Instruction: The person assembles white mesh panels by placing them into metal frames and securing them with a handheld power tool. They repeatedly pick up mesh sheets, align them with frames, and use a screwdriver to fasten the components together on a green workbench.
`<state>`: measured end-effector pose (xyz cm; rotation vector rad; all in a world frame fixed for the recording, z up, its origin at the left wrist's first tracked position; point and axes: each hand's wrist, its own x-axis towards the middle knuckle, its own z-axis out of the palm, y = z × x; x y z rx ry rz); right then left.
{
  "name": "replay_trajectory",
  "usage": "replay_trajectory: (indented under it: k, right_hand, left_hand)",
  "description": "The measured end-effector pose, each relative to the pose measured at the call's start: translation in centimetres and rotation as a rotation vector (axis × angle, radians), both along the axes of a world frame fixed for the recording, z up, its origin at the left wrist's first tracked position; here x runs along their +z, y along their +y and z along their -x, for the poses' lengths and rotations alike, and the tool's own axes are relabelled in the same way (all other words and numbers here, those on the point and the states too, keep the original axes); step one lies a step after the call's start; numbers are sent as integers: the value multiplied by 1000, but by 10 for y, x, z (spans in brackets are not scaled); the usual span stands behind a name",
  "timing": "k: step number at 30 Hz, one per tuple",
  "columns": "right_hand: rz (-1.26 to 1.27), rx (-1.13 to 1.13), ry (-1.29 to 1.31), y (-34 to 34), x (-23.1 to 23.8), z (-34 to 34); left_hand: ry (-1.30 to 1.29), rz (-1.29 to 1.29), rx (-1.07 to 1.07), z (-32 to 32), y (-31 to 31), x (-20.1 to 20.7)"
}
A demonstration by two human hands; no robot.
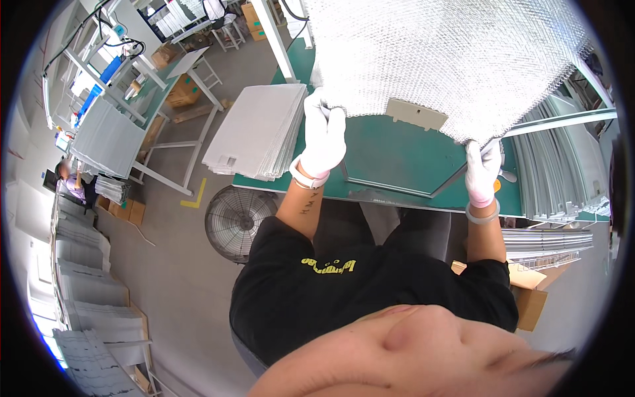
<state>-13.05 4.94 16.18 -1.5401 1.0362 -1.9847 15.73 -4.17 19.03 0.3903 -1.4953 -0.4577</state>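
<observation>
Both gloved grips clamped: my left hand (323,137) and right hand (482,173) pinch the mesh filter sheet's (443,56) lower corners, lifting it clear above the green worktop (397,155).

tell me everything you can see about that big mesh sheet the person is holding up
The mesh sheet is a large, silvery-white panel of fine expanded metal, as it looks, with a diamond-textured surface. It is lifted above the green table, its lower edge slanting down to the right. The gloved left hand grips its lower left corner, the gloved right hand its lower right corner. A small beige tab shows at its lower edge. Its top runs out of view.
</observation>
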Motion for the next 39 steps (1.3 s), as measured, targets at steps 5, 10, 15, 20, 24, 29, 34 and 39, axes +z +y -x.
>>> replay_trajectory:
  k: [5, 10, 15, 20, 24, 29, 34, 39]
  right_hand:
    - [9, 73, 46, -2, 3, 12]
    - [-66, -13, -25, -8, 6, 19]
    - [6, -93, -3, -14, 6, 13]
    - [87, -177, 90, -18, 4, 11]
    - [91, -273, 141, -13, 3, 6]
    - [-32, -267, 222, -17, 0, 13]
    - [-196, -87, 80, -24, -34, 1]
    - [-415, 97, 2, -8, -42, -9]
  left_hand:
    - [22, -281, -132, -9, -3, 0]
    - [-122, -150, 23, -10, -2, 2]
    - [155, -187, -189, 2, 1, 6]
    - [71, -280, -208, 0, 1, 6]
    - [2, -199, -6, 0, 5, -1]
    - [6, -118, 54, 4, 3, -29]
    - [-3, -376, -2, 5, -3, -80]
    - [-93, -622, -151, -4, 9, -93]
